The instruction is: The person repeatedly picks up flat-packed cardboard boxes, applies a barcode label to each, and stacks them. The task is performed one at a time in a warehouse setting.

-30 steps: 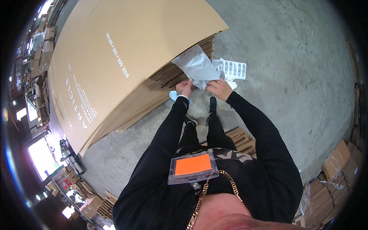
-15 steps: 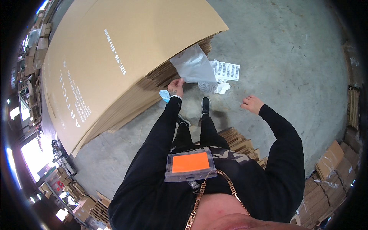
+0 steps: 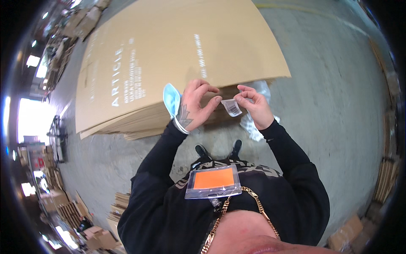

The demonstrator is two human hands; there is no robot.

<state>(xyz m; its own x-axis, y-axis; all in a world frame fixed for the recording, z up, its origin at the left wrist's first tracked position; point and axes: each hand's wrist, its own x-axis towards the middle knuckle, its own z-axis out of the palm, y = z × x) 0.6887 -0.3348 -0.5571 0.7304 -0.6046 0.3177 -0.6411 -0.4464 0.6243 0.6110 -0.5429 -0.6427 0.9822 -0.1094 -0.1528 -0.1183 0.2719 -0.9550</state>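
A small white barcode label (image 3: 231, 108) is pinched between the thumb and index finger of my right hand (image 3: 259, 111). Facing it, my left hand (image 3: 195, 103) has its thumb and fingers apart, the tips close to the label's left side and nothing seen in them. A blue face mask (image 3: 171, 100) hangs by its loop from my left wrist. Both hands are at the near edge of a tall stack of flat cardboard cartons (image 3: 169, 55), whose top sheet carries white print. Partly behind my right hand, a clear plastic bag (image 3: 264, 89) shows at the stack's edge.
Crumpled white paper (image 3: 253, 128) lies on the concrete floor below my right hand. More flat cardboard (image 3: 119, 206) is stacked at the lower left. A wheeled cart (image 3: 57, 137) stands farther left, and boxes (image 3: 347, 233) line the lower right.
My left hand has let go of the plastic bag and come up beside my right hand. The right hand has moved in from the side and now holds a label. My view has turned.
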